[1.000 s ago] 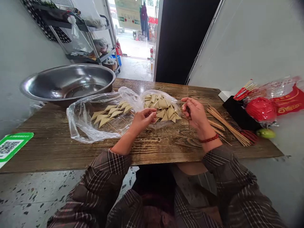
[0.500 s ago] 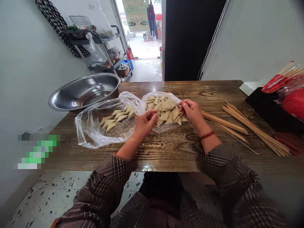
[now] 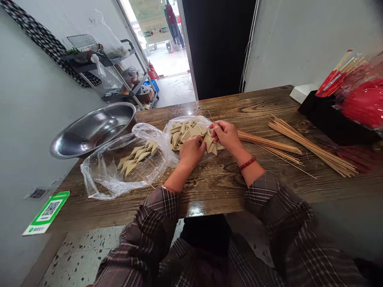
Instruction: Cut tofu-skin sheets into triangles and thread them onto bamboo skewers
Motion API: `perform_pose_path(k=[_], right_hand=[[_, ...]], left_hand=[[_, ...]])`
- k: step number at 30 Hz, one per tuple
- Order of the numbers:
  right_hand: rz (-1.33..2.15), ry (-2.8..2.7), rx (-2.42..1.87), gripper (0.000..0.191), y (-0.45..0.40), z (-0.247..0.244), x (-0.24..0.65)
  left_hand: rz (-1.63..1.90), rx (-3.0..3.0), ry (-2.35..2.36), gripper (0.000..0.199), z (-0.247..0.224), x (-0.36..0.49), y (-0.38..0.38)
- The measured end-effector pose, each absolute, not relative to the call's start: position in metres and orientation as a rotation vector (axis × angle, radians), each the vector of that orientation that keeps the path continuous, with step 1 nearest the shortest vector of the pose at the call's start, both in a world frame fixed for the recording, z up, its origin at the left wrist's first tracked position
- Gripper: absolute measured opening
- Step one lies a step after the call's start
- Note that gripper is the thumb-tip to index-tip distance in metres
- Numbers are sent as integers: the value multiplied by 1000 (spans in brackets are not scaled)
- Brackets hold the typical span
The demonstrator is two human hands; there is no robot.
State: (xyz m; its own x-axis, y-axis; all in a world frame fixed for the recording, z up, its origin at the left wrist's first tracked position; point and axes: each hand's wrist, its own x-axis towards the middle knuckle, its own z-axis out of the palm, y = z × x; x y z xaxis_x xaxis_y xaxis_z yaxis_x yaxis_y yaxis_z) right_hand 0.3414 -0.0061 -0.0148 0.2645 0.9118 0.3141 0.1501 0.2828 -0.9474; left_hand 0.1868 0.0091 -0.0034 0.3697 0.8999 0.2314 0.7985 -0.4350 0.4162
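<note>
Tan triangles [image 3: 191, 129] lie in a loose pile at the centre of the frame, on clear plastic [image 3: 149, 131] spread over the bench [image 3: 221, 191]. Left of centre are neat rows of triangles [image 3: 138, 154] with ends of wood poking out. The left hand [image 3: 192, 150] rests at the pile's lower edge, fingers bent down among the pieces; whether they close on one, I cannot tell. Just to its right, the right hand [image 3: 224, 134] pinches a stick [image 3: 211, 116] between thumb and fingers.

One triangle at a time, lifted by its middle, would probably part most cleanly (the pieces overlap and look soft). Gripping near the point should keep so slender a rod from bending.

The right hand hides the rod's lower part, the left hand covers some pieces, and a red package [image 3: 363, 103] is cut off by the right edge.
</note>
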Motion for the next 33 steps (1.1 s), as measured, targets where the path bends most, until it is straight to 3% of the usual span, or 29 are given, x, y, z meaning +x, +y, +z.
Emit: perform_pose_path(k=[5, 12, 17, 25, 29, 33], right_hand=[[733, -1154, -1172, 29, -8, -13, 341], [692, -1187, -1130, 31, -15, -11, 335], [717, -1224, -1122, 32, -20, -11, 323], [784, -1256, -1185, 31, -25, -12, 315], [773, -1291, -1195, 32, -28, -9, 313], [775, -1317, -1197, 33, -30, -11, 311]], left_hand=[[696, 2385, 1456, 11, -3, 182, 5], [1175, 2299, 1528, 19, 12, 142, 17], [1013, 2314, 1611, 23, 5, 126, 29], [1037, 2254, 1519, 4, -9, 133, 30], [1167, 1947, 1356, 1, -5, 126, 25], [1202, 1442, 1071, 14, 3, 120, 16]])
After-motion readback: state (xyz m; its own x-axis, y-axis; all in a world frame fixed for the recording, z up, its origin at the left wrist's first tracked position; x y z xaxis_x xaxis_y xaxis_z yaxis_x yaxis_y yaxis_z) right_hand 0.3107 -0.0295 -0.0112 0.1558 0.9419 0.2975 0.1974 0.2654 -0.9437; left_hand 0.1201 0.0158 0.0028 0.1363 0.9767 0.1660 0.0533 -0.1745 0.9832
